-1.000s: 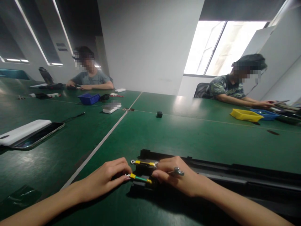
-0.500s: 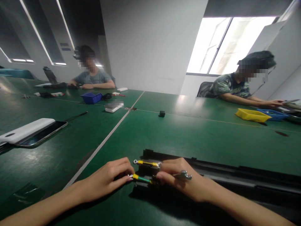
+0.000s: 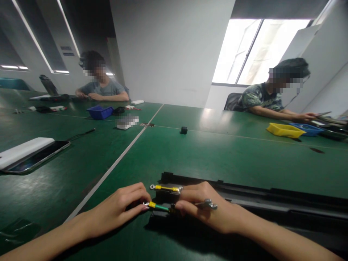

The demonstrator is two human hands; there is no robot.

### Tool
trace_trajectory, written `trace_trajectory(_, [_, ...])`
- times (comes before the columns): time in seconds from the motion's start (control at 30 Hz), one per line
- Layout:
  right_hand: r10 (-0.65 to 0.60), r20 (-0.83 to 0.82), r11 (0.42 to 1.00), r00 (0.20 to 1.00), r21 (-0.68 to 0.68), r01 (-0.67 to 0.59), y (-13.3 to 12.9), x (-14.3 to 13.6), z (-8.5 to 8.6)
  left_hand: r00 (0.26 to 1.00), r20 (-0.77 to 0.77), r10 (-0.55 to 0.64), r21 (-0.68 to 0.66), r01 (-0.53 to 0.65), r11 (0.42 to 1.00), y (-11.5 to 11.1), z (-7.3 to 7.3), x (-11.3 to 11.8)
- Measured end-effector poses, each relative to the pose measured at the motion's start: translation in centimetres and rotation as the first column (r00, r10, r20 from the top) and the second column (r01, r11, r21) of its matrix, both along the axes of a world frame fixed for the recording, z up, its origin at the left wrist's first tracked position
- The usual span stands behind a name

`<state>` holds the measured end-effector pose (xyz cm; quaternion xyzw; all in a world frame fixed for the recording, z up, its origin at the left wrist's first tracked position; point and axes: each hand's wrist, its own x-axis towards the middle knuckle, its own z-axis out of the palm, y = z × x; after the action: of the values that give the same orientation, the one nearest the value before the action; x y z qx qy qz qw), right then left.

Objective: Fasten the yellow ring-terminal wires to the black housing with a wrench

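My left hand [image 3: 123,204] pinches the ring terminal at the left end of a short green wire [image 3: 162,207] with a yellow sleeve. My right hand [image 3: 205,212] is closed around a small metal wrench [image 3: 210,204], whose open-ended jaw sticks out above the thumb side. Its fingertips are at the right end of the green wire; what they touch there is hidden. Just behind lies a second short wire [image 3: 165,188] with yellow sleeves and a ring terminal at each end. Both wires are at the left end of a long black channel-shaped housing [image 3: 190,178].
On the green table [image 3: 152,156] are a phone [image 3: 40,156] beside a white device [image 3: 25,148], a black cube [image 3: 184,130], a blue bin [image 3: 99,112] and a yellow bin [image 3: 284,130]. Two people [image 3: 104,87] [image 3: 263,99] sit across the table.
The whole view has shifted slightly, so things sit a little further left. Both hands keep nearly the same grip and place at the housing.
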<state>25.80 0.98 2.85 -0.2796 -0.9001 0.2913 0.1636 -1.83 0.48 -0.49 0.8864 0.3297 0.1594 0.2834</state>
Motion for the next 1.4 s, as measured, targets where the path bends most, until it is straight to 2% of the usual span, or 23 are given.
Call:
trace_trajectory(0.47, [0.021,-0.049,1.0,0.999,0.016,-0.021,-0.04,0.17,-0.02,1.0,-0.017,0.006,-0.004,-0.006,1.0,0.01,0.08,0.05])
trace_trajectory(0.6, [-0.071,-0.061,0.996,0.996,0.051,0.074,-0.35,0.27,0.17,1.0,0.009,-0.002,0.007,0.002,1.0,0.1,0.08,0.05])
trace_trajectory(0.7, [-0.12,-0.055,0.992,0.991,0.021,0.121,-0.46,0.23,0.31,1.0,0.023,0.006,0.009,-0.006,1.0,0.08,0.1,0.09])
trace_trajectory(0.83, [-0.123,-0.041,0.992,0.992,-0.03,0.122,-0.3,0.15,0.36,1.0,0.016,0.011,0.008,-0.011,1.0,0.01,0.02,0.03])
trace_trajectory(1.13, [-0.107,0.014,0.994,0.994,-0.033,0.107,-0.25,0.16,0.41,1.0,0.023,0.005,0.013,-0.006,1.0,-0.04,0.08,0.07])
trace_trajectory(1.4, [-0.102,-0.02,0.993,0.995,-0.054,0.101,-0.17,0.03,0.55,0.999,0.045,-0.009,0.035,0.007,0.999,0.03,-0.06,0.03])
